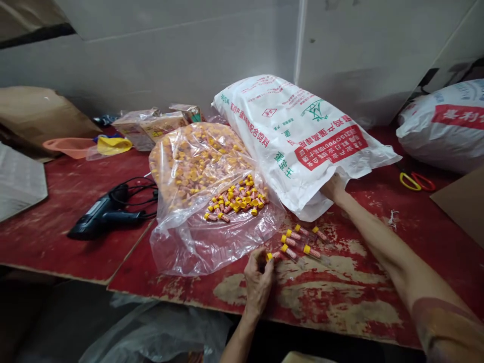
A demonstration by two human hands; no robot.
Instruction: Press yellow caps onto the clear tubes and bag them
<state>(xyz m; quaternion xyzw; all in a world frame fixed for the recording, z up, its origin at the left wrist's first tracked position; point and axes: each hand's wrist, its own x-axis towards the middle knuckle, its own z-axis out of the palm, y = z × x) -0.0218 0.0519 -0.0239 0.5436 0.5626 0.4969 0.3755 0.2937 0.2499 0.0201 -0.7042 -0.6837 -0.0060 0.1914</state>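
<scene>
My left hand [259,282] is at the table's front, its thumb and fingers closed around the yellow cap of a small clear tube [276,256] with pink contents. Just right of it lie several more such tubes [290,252]. My right hand [333,187] reaches into the mouth of a white woven sack [272,131] with red and green print; its fingers are hidden inside. To the left of the sack, a large clear plastic bag [181,237] is full of the same yellow-capped tubes, with a loose pile [242,196] spilling at its opening.
A black heat gun or dryer [100,217] with its cord lies on the red worn table [124,262]. Behind are an orange scoop [71,146], a yellow scoop [113,145] and small boxes [162,123]. Scissors [416,181] and another sack [446,126] sit at right.
</scene>
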